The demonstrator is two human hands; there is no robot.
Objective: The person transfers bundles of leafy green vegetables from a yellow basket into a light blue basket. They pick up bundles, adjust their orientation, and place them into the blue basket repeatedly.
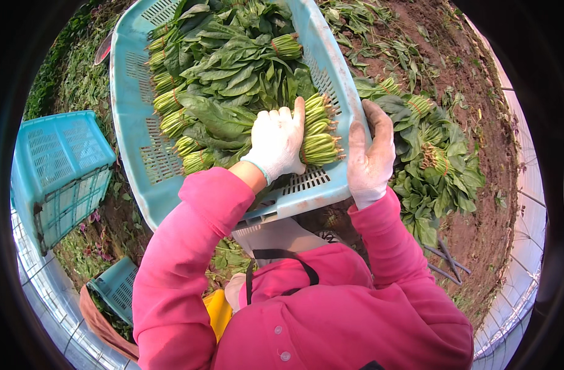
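A light blue plastic crate (335, 55) lies before me, holding many bundles of leafy greens (236, 69) that look like spinach, tied with red bands, their stem ends towards the crate's long sides. My left hand (279, 141), in a white knit glove, presses on the leaves beside a stem bundle (321, 148) near the crate's close right corner; whether its fingers grip anything beneath is hidden. My right hand (372, 152), in a white glove with soiled fingertips, rests against the outside of the crate's right wall, its thumb and fingers at the rim.
More tied bundles (437, 162) lie on brown soil (490, 222) to the right, near some dark rods (448, 261). An upturned blue crate (62, 162) stands at left. Lower left are a smaller blue-green basket (118, 286), brown cloth (101, 323) and a yellow object (217, 310).
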